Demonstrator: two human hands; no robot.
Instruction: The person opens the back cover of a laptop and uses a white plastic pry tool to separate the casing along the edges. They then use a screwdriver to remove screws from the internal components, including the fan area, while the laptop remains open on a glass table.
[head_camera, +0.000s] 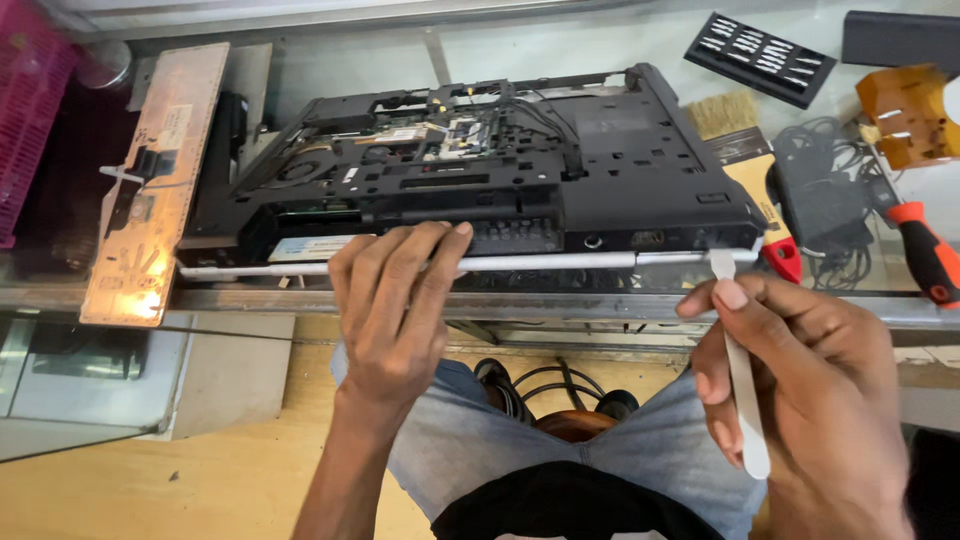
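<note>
An opened black laptop base (620, 160) lies upside down on a glass counter (330, 70), with circuit boards and wires showing inside. My left hand (395, 300) rests over its near edge, fingers pressed on the silver strip (560, 263) along the front. In my right hand (800, 390) is a white plastic pry tool (742, 385), its tip set against the silver strip at the laptop's near right corner.
A detached keyboard (155, 180) lies face down at the left. To the right are a paintbrush (745, 165), a screwdriver with an orange handle (925, 255), a black bit tray (760, 55), a black cable bundle (825, 195) and an amber block (905, 115). A pink basket (30, 100) stands far left.
</note>
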